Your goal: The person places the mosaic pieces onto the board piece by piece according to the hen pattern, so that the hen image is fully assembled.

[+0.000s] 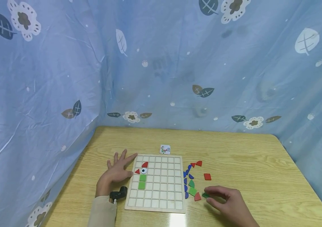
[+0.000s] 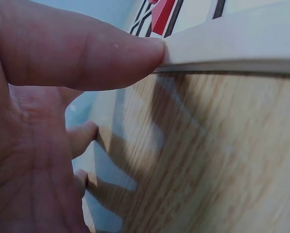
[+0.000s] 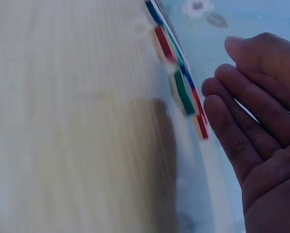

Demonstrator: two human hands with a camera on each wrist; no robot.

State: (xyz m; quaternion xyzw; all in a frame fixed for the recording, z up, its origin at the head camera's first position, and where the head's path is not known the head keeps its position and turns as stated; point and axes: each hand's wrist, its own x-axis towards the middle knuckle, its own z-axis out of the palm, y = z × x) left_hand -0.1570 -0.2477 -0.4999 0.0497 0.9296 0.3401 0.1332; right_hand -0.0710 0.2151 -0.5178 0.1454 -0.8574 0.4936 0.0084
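Note:
My left hand [image 1: 116, 171] has its fingers spread at the left side of a wooden grid board [image 1: 155, 203]. Its thumb [image 2: 101, 53] touches the board's edge in the left wrist view. On the board's left part are a red triangle [image 1: 137, 171], a red quarter circle [image 1: 145, 164], a white eye piece [image 1: 143, 171] and two light green squares [image 1: 142, 182]. Over the table right of the board, my right hand [image 1: 226, 200] reaches at a dark green piece [image 1: 205, 195]. In the right wrist view, its bent fingers stand apart from that piece [image 3: 184, 92].
Along the board's right side lie several blue half circles [image 1: 185, 188]. Near them are a red square [image 1: 207, 177], a green quarter circle [image 1: 191, 183], a light green square [image 1: 192, 191] and a red quarter circle [image 1: 197, 197]. A small pattern card [image 1: 165, 149] lies behind the board.

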